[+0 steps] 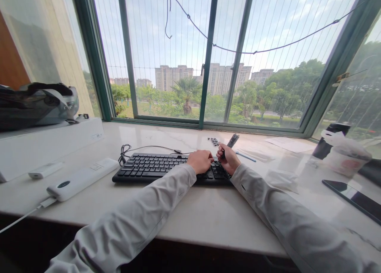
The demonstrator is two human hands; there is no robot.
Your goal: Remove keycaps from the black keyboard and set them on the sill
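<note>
Black keyboard (149, 168) lies centre frame on pale desk (193, 213), its cable (149, 148) looped behind the upper left corner. Left hand (201, 161) rests on the keyboard's right end, fingers curled down over the keys; cannot tell if its grip holds anything. Right hand (229, 160) sits just right of it, grip clamped on dark tool (232, 140) that sticks up and right. Loose keycaps (213, 141) lie just behind the hands. White power strip (81, 178) lower left, phone (354, 199) far right.

Both pale-sleeved arms reach forward and converge, the left hand (200, 161) palm-down with fingers curled under, the right hand (229, 158) just beside it, closed in a fisted grip.
</note>
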